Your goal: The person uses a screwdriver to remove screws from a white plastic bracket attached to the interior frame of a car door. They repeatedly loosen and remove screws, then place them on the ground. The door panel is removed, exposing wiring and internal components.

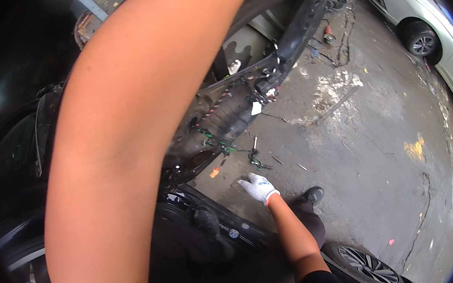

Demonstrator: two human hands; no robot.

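Note:
My left arm (109, 109), bare below a dark sleeve, rises very near across the view; its hand lies beyond the upper edge. Lower down, my right hand (259, 188) wears a white knitted glove with an orange cuff. Its thumb and fingers are apart, with nothing visible between them. Closest to its fingertips, a green and black wiring bundle (254, 160) dangles from the stripped black car body (303, 30). Further along that body, a dark module with connectors (267, 85) hangs among loose wires. A white tag (256, 108) is beside it.
An orange connector (215, 172) is left of my right hand. My dark shoe (314, 195) stands on the concrete floor (363, 144). A silver car (426, 7) is parked at the right, and a red tool (329, 34) lies farther off. A wheel (366, 264) is at lower right.

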